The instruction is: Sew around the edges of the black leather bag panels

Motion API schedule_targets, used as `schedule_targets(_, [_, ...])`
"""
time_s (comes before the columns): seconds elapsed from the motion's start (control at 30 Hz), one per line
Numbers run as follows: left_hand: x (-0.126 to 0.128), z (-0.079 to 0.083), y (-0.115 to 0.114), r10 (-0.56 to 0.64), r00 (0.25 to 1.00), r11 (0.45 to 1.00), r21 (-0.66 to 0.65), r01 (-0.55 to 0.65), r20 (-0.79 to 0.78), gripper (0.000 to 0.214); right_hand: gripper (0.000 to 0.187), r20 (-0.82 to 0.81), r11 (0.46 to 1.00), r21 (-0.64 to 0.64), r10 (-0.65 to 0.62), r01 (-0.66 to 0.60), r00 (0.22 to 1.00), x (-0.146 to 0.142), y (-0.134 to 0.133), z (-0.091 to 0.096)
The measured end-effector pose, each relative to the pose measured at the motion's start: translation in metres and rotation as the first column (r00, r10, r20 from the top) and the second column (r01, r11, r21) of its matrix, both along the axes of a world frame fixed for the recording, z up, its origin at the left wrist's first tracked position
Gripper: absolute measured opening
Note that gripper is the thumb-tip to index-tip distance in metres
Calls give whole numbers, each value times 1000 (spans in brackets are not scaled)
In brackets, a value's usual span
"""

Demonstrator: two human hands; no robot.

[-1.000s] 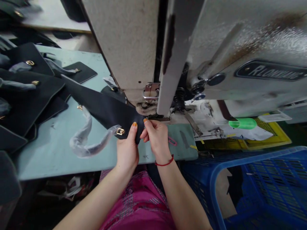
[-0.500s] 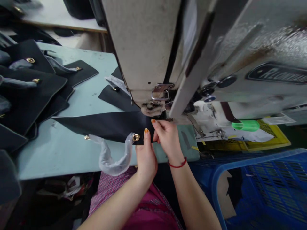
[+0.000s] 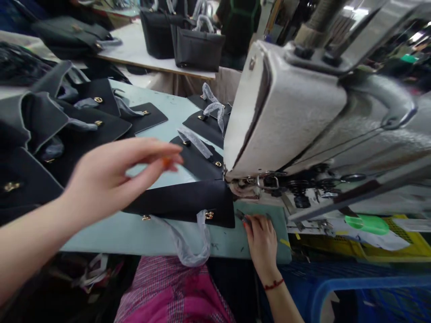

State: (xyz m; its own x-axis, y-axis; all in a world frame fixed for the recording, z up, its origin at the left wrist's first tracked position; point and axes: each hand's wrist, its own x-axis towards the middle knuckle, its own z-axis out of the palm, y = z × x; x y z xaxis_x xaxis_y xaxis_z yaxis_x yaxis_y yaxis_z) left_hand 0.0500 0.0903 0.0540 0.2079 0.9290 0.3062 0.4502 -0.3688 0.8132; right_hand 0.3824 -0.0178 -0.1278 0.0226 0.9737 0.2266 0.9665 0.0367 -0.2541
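At the near edge of the table [image 3: 111,233] the right hand [image 3: 261,240] touches a small metal tool [image 3: 243,217] — grip unclear; left hand [image 3: 107,179] hangs raised, fingers narrowly parted, empty. Blue crate [image 3: 370,281]: contents unseen. Black panel [image 3: 188,202] lies flat, one end at the sewing machine [image 3: 286,112] — gold fittings, strap plastic-wrapped.

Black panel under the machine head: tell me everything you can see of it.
The black panel looks like matte leather, a long rectangle lying flat on the pale green table, its right end at the sewing machine foot. Two gold fittings on its near edge carry a plastic-wrapped handle hanging off the table. The left hand is raised above it; the right hand rests beside its corner, apart.
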Motion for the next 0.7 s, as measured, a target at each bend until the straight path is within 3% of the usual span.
schedule_targets(0.03, [5, -5, 30, -94, 977, 986, 119, 118, -190, 32, 33, 24, 1000, 0, 0, 0, 1000, -1, 1, -1])
schedule_targets(0.07, [13, -15, 56, -187, 918, 956, 151, 252, -350, 35, 35, 23, 1000, 0, 4, -4, 1000, 0, 1, -2])
schedule_targets(0.17, [46, -60, 103, -436, 699, 836, 31, 547, -567, 65, 36, -137, 999, 20, -35, 39, 990, 7, -4, -1])
schedule_targets(0.23, [66, -87, 115, -516, 606, 781, -41, 623, -605, 72, 35, -328, 994, 4, -101, 109, 939, 13, -13, 2])
schedule_targets(0.33, [76, -106, 124, -464, 549, 778, -23, 628, -695, 63, 34, -505, 985, -60, -169, 160, 846, 14, -28, 13])
schedule_targets(0.43, [60, -102, 141, -267, 492, 817, 76, 572, -829, 61, 27, -514, 988, -40, -147, 148, 845, 0, -34, 36])
schedule_targets(0.53, [30, -87, 154, -44, 475, 865, 205, 457, -879, 70, 22, -473, 998, -56, -42, 17, 880, -27, -25, 70])
schedule_targets(0.63, [2, -74, 149, 3, 486, 871, 242, 429, -874, 64, 17, -359, 983, -130, 73, -127, 931, -63, -2, 105])
schedule_targets(0.7, [-9, -70, 136, -1, 494, 870, 243, 429, -869, 57, 13, -232, 977, -175, 79, -121, 970, -87, 20, 123])
